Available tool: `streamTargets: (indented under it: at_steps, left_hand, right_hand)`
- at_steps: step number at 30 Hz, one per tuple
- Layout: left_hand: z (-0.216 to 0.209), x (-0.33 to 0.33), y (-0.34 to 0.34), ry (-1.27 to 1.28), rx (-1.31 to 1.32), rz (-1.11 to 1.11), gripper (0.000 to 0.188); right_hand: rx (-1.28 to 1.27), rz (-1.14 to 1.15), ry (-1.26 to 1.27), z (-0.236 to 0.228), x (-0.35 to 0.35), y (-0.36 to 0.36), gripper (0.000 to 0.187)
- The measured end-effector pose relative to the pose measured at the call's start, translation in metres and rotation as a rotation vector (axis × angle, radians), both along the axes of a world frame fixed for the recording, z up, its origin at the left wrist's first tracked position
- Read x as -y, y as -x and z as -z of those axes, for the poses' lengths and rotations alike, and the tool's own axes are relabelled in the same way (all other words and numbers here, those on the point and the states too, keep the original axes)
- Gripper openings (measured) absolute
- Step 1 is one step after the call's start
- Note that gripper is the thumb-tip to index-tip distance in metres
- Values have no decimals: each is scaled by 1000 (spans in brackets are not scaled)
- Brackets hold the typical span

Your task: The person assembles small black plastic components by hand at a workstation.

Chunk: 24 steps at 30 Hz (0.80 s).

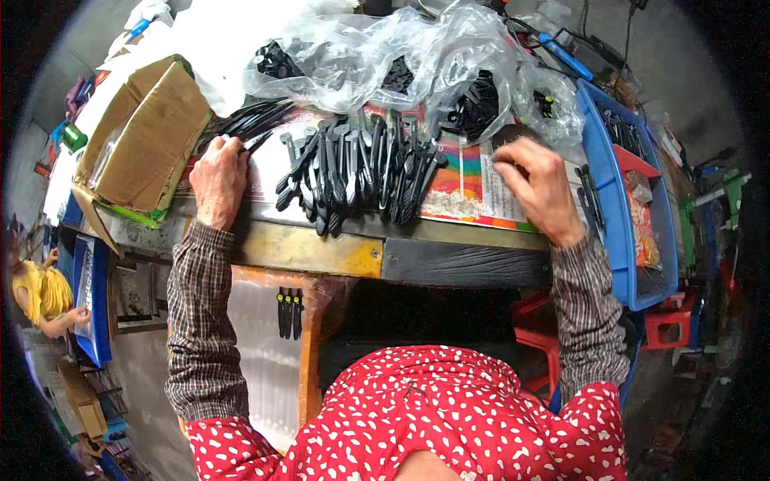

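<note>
A heap of slim black plastic pieces (353, 172) lies spread along the table's near edge, between my hands. At the heap's left, my left hand (216, 180) is closed, with a slim black plastic piece (257, 142) sticking out at its fingertips. Just beyond that hand lies a bundle of longer thin black pieces (250, 119). My right hand (541, 184) hovers over the right side of the table, its fingers curled in and thumb close to them; whatever is between them cannot be made out. Clear plastic bags (345, 68) holding small black parts (475, 108) sit behind the heap.
An open cardboard box (148, 136) stands at the left. A blue tray (622, 196) at the right holds black pieces and a packet (643, 228). Below the table are a red stool (670, 327) and an orange-edged panel (269, 353). A person in yellow (46, 293) sits far left.
</note>
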<state>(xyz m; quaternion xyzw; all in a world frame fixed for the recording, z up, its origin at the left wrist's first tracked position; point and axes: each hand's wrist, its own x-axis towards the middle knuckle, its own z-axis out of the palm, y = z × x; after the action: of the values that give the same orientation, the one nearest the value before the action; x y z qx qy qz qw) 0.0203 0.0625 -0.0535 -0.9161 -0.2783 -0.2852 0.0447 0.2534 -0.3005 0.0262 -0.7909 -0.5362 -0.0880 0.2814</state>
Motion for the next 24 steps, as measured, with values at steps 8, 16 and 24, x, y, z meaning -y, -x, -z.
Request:
streamTargets:
  at_steps: [8, 16, 24]
  left_hand:
    - [-7, 16, 18, 65, 106, 46, 10]
    - [-14, 47, 32, 421, 327, 180, 15]
    - [-20, 63, 36, 583, 426, 270, 17]
  right_hand:
    - [233, 28, 114, 4, -44, -39, 10]
    - [358, 79, 242, 21, -69, -58, 12]
    - [330, 32, 153, 19, -68, -52, 15]
